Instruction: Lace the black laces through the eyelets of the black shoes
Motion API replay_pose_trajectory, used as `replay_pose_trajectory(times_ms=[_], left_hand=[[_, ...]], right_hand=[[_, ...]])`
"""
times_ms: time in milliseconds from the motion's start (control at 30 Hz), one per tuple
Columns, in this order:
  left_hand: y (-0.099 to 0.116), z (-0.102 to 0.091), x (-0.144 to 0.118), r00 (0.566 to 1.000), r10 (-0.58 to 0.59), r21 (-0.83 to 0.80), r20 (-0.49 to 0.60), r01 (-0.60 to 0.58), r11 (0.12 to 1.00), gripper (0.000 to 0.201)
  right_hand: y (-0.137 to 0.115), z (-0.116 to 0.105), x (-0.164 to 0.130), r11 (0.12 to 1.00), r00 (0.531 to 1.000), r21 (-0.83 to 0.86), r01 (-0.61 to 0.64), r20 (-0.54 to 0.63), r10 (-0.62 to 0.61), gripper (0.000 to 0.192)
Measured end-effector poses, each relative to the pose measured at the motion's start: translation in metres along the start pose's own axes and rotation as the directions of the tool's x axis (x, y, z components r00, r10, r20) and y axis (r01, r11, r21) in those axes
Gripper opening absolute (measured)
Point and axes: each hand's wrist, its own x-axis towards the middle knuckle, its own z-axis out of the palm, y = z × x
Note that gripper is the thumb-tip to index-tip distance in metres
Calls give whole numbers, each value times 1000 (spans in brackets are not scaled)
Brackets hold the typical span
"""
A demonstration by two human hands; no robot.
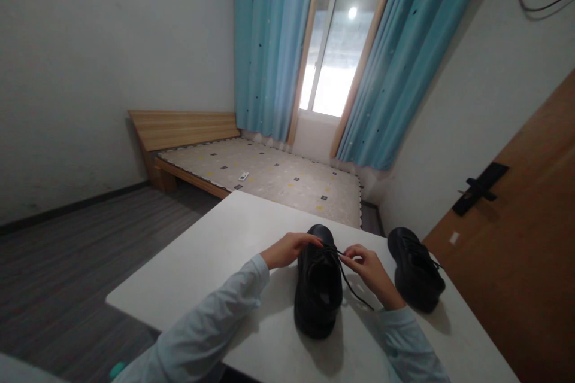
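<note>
A black lace-up shoe (317,302) stands upright on the white table (188,269), its heel toward me and its toe pointing away. My left hand (290,249) lies against the shoe's left side near the toe, its fingers reaching over the front by the laces; whether they grip anything is hidden. To the shoe's right, my right hand (368,269) pinches a black shoelace (353,290) between thumb and fingertips. One loose end of lace trails down onto the tabletop below that hand.
Another black shoe (415,269) stands at the table's right side, near the edge. Beyond the table is a bed (287,176) with a small white remote (244,176) on it. A wooden door (516,251) with a black handle is on the right. Blue curtains (274,42) frame the window.
</note>
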Motion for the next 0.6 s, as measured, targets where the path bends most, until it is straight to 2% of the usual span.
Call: replay_pose_trajectory(times_ms=[167, 600], left_hand=[[1, -1, 0, 1000, 6, 18, 3, -6, 1000, 40], [3, -1, -1, 1000, 5, 30, 1, -5, 1000, 43]], right_hand=[[10, -6, 2, 999, 997, -35, -10, -76, 7, 30], [19, -21, 2, 970, 984, -218, -110, -161, 75, 23]])
